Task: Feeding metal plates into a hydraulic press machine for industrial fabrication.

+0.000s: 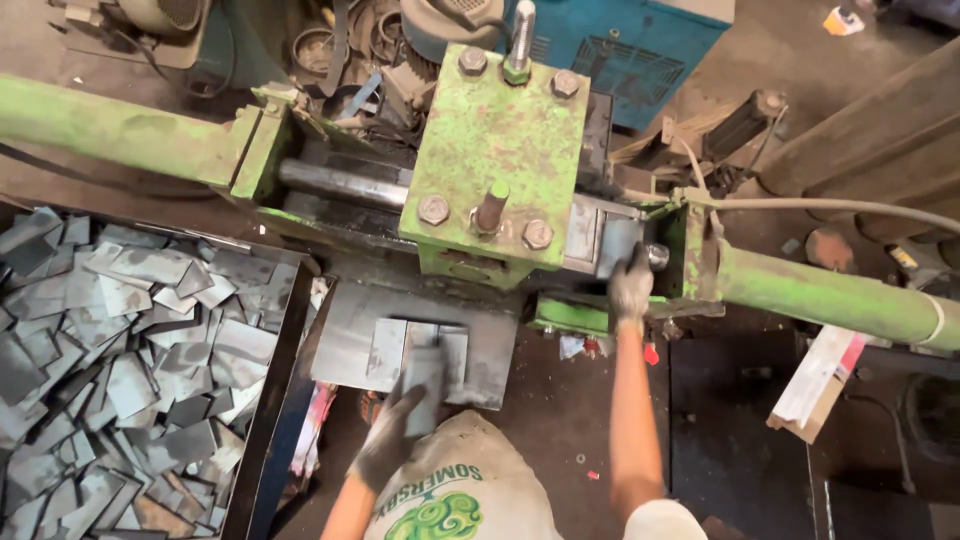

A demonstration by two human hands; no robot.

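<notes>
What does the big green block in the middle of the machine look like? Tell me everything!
The green block is a chunky metal plate, painted light green, with the paint chipped and rusty-brown in spots. Four grey hex bolts sit near its corners. A threaded rod with a green nut stands at its top edge, and a short stub pokes up near its bottom edge. It sits over a shiny steel bar, between two long green arms. Neither gloved hand touches it: the right hand rests just beside it, on the machine.
</notes>
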